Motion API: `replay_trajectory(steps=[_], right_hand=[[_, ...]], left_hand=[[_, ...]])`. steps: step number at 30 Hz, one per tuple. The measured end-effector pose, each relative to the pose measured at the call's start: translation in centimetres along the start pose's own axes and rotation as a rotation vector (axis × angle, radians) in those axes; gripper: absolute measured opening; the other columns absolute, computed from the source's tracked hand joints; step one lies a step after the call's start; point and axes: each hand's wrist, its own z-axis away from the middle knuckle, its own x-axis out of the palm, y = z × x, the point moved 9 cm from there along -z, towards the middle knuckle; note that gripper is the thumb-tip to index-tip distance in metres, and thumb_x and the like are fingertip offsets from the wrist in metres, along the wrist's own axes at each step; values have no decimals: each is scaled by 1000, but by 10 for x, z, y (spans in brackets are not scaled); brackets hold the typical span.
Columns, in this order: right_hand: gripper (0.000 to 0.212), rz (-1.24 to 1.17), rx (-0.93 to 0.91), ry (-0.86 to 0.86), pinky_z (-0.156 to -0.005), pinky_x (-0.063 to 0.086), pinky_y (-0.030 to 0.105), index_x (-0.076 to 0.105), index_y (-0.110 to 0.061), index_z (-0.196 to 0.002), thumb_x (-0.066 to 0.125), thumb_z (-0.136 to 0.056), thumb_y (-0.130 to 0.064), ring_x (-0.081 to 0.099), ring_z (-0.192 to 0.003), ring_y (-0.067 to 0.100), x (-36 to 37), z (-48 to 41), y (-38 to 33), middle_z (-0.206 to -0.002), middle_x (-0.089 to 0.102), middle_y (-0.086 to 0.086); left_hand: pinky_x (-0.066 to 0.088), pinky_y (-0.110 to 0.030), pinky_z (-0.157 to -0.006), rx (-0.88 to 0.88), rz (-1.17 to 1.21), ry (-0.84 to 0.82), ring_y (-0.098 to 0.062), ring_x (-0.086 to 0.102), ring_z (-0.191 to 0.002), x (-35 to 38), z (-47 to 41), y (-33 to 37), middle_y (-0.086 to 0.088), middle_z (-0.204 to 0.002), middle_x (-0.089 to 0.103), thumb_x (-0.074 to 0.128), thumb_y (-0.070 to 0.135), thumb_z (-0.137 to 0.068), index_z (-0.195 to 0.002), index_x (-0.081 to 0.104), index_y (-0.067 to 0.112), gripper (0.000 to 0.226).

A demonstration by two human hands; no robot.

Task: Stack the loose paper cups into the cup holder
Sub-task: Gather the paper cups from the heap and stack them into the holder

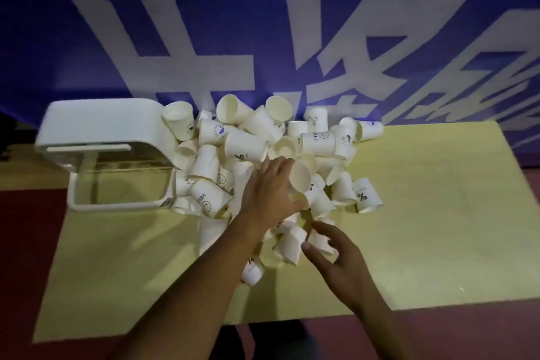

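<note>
A heap of several white paper cups [248, 143] lies tumbled across the middle of the pale yellow table [438, 213]. The white cup holder [96, 120], with a clear front, lies at the left edge of the heap. My left hand [267, 193] reaches into the pile and grips a plain paper cup [302, 175] between fingers and thumb, its mouth facing up and to the right. My right hand [339, 257] hovers lower right with fingers spread. Its thumb and forefinger sit either side of a small cup [321, 242] at the near end of the pile, without a clear grip.
A blue banner [263, 23] with large white characters hangs right behind the table's far edge. One cup [252, 270] lies near my left forearm. Bare tabletop shows at the right and near left. Dark red floor [26, 242] surrounds the table.
</note>
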Motion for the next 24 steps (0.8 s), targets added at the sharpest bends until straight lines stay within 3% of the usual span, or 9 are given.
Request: replay_trajectory(steps=[3, 7, 9, 12, 15, 20, 24], right_hand=[[46, -62, 102, 44, -99, 42, 20, 61, -46, -122, 74, -79, -53, 48, -109, -26, -18, 2, 13, -123, 57, -37], [38, -78, 161, 86, -100, 42, 28, 60, -46, -122, 74, -86, -46, 56, -116, 4, -33, 8, 23, -125, 58, -32], [33, -68, 154, 96, -99, 43, 28, 60, -49, -117, 75, -88, -41, 58, -116, 3, -35, 3, 21, -123, 59, -31], [40, -38, 78, 127, -98, 49, 28, 65, -39, -122, 73, -84, -49, 59, -112, -7, -36, -18, -4, -121, 65, -22], [48, 55, -44, 102, -87, 51, 24, 65, -32, -127, 72, -85, -54, 61, -108, -2, -17, -60, -57, -122, 65, -18], [71, 553, -415, 24, -102, 45, 41, 58, -23, -137, 69, -83, -67, 52, -124, 20, 69, -137, -168, -137, 60, -2], [75, 931, -581, 69, -91, 45, 44, 61, -17, -129, 73, -76, -68, 52, -113, 27, 127, -167, -206, -129, 60, 5]], left_hand=[[45, -42, -104, -25, -37, -4, -29, 53, -130, 14, -14, 6, -8, -144, 56, 82, 56, -71, -146, 48, 12, 93], [48, -41, -101, -26, 51, 31, -29, 59, -124, 13, -17, 5, -9, -136, 63, 84, 45, -77, -141, 55, 9, 78], [49, -38, -99, -30, 132, 87, -28, 60, -122, -1, -10, 1, -8, -134, 64, 83, 45, -79, -139, 57, 10, 74], [49, -31, -96, -116, 269, 223, -20, 58, -122, -40, 19, -21, -4, -134, 63, 82, 54, -78, -140, 56, 18, 76], [54, -33, -98, -266, 434, 323, -13, 55, -126, -76, 61, -66, 5, -136, 60, 83, 61, -73, -140, 53, 29, 80], [55, -41, -98, -452, 466, 430, -15, 57, -122, -105, 121, -120, 7, -132, 62, 74, 73, -65, -138, 54, 26, 89], [52, -34, -97, -548, 527, 495, -10, 58, -119, -114, 161, -149, 14, -128, 61, 82, 62, -66, -134, 53, 32, 80]])
